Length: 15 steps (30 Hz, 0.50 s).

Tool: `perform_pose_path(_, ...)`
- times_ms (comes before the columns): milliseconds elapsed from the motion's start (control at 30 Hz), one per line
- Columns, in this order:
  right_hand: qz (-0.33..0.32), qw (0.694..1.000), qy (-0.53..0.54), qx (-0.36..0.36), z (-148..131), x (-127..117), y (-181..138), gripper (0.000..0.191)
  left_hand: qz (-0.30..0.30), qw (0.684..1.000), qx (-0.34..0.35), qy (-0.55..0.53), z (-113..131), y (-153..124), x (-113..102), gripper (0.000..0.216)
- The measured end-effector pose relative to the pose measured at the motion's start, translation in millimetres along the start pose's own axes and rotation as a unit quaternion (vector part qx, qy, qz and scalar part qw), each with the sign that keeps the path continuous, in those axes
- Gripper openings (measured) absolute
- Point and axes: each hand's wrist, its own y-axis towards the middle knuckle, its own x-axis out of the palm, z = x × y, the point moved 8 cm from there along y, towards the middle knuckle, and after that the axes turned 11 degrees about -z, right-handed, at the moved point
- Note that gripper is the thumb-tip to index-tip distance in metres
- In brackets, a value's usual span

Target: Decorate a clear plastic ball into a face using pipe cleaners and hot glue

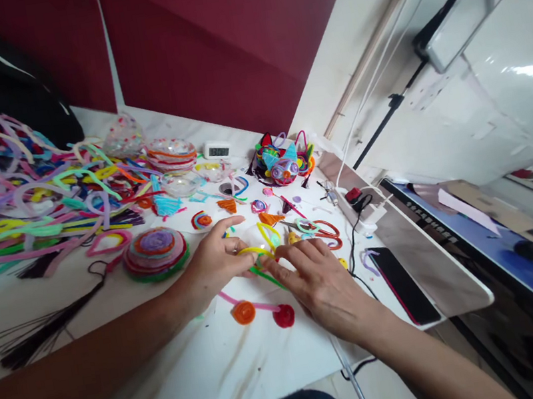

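My left hand (215, 261) and my right hand (317, 279) meet over the white table (183, 374), both pinching a bent yellow pipe cleaner (265, 237) with a green stem (266, 276) under it. The left fingers are closed on the yellow loop's left end. The right fingertips press on the loop's near end. Just in front of the hands lies a pink stem with an orange coil (243, 312) and a red coil (284, 316).
A big heap of coloured pipe cleaners (29, 203) fills the far left. A round coiled disc (155, 252), a black tassel (44, 326), small coiled shapes, scissors (322, 230), a phone (404, 284), a small clock (217, 149) and clear bowls (175, 167) lie around.
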Motion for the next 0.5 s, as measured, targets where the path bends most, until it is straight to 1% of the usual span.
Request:
perform_pose_path(167,-0.002,1.000,-0.009,0.009,-0.3,1.0,0.7,0.036,0.003,1.000,-0.007,0.005,0.6,-0.4,0.5,0.077)
perform_pose_path(333,-0.001,1.000,0.007,0.012,-0.2,3.8,0.7,0.034,-0.004,1.000,-0.012,-0.001,-2.6,-0.4,0.3,0.078)
perform_pose_path(500,0.001,1.000,0.008,0.015,0.5,5.7,1.0,0.037,-0.005,1.000,-0.013,-0.014,-5.2,0.2,-1.1,0.078)
